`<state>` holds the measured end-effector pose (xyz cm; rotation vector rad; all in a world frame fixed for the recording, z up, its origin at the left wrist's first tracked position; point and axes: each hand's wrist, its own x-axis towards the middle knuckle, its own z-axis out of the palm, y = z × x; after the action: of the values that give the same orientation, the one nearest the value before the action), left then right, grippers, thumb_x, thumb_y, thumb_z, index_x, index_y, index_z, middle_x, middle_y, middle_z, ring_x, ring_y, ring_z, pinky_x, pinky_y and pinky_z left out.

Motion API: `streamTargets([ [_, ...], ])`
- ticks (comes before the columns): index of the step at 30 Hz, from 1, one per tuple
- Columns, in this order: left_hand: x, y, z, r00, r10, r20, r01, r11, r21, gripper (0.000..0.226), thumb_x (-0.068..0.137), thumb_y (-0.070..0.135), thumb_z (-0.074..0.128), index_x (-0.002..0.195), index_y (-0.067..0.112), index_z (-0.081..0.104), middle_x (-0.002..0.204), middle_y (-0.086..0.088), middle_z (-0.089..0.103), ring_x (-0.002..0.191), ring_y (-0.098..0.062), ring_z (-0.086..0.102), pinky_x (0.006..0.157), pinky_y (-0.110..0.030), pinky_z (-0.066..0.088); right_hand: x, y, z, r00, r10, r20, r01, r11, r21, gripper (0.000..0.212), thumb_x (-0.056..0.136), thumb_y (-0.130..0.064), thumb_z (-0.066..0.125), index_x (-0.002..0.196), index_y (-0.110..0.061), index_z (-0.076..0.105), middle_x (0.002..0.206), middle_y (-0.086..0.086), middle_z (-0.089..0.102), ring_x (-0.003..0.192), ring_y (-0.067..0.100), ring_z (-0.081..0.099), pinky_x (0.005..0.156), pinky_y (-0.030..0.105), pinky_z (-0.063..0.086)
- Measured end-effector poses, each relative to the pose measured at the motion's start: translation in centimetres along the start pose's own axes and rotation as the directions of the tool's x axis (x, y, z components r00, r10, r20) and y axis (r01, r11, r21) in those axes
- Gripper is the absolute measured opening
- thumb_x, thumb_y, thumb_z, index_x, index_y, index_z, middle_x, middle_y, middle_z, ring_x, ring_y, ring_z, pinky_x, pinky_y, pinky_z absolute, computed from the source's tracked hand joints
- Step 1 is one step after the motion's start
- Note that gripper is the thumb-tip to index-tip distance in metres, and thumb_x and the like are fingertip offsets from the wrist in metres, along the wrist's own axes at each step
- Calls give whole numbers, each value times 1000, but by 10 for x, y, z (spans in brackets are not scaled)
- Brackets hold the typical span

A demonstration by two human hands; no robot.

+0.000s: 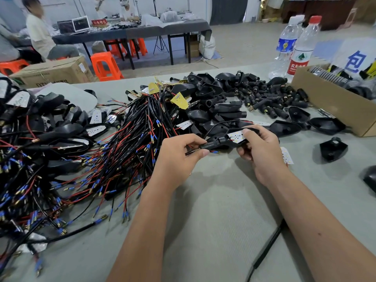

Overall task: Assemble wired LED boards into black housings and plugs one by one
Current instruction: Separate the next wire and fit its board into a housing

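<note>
While the grey table [213,210] carries a broad tangle of wired boards [91,159] on the left and a heap of empty black housings [209,98] behind, any trailing lead could snag in that tangle and drag neighbours along. Above the table, just in front of both piles, the right hand [258,147] grips a black housing [230,142] with its LED board [237,136] seated under the thumb. The left hand [181,153] pinches the ribbed plug [207,146] at the housing's neck. Pulling too hard could, I judge, tug the thin red and blue-tipped wires [215,152] off the board, or tilt it out of its seat.
</note>
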<state>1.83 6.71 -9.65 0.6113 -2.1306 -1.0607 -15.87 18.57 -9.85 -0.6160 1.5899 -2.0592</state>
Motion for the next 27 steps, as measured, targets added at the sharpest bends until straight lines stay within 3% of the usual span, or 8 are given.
streamTargets([
  [5, 0, 3, 0, 1000, -16, -9, 15, 998, -56, 11, 90, 13, 77, 99, 19, 79, 79, 0, 74, 69, -32, 68, 68, -42, 57, -2, -2, 1, 1000, 3, 19, -3, 1000, 1, 26, 93, -15, 58, 74, -27, 70, 65, -4, 65, 44, 14, 52, 39, 18, 32],
  [13, -1, 7, 0, 999, -16, -34, 14, 998, -58, 12, 93, 13, 74, 97, 22, 80, 76, -11, 73, 69, -34, 66, 65, -39, 53, -1, -2, 1, 1000, 27, -14, -27, 1000, -2, 28, 96, -12, 60, 73, -25, 70, 65, -2, 60, 44, 13, 49, 39, 16, 35],
  [16, -2, 10, 1, 998, -15, -62, 10, 997, -71, 14, 92, 11, 74, 98, 23, 80, 76, -5, 74, 68, -29, 66, 62, -32, 52, -1, -2, 2, 999, -1, -35, -1, 999, -44, 30, 95, -11, 60, 71, -25, 70, 65, -2, 60, 44, 13, 49, 40, 17, 36],
  [20, -1, 9, 2, 998, -8, -69, 7, 1000, -19, 13, 91, 12, 77, 102, 19, 81, 80, 8, 75, 70, -10, 67, 66, -16, 52, 0, -1, 0, 1000, 13, -17, -13, 1000, -9, 21, 94, -13, 59, 77, -22, 69, 65, -2, 61, 43, 13, 50, 40, 17, 35],
  [23, 0, 8, 1, 999, -2, -50, 5, 998, 59, 16, 90, 17, 78, 105, 20, 81, 87, 9, 77, 83, -6, 70, 77, -19, 54, 0, 0, -3, 1000, 2, 2, -3, 1000, 18, 13, 95, -10, 58, 85, -13, 66, 64, 3, 62, 43, 16, 52, 39, 19, 34],
  [27, 1, 7, 1, 999, -5, -45, 9, 996, 90, 17, 89, 20, 79, 106, 22, 81, 94, 10, 77, 89, -5, 70, 83, -25, 55, -2, -1, -2, 1000, -12, 16, 12, 1000, -24, 16, 97, -8, 57, 85, -13, 66, 66, 5, 66, 46, 18, 58, 41, 23, 42],
])
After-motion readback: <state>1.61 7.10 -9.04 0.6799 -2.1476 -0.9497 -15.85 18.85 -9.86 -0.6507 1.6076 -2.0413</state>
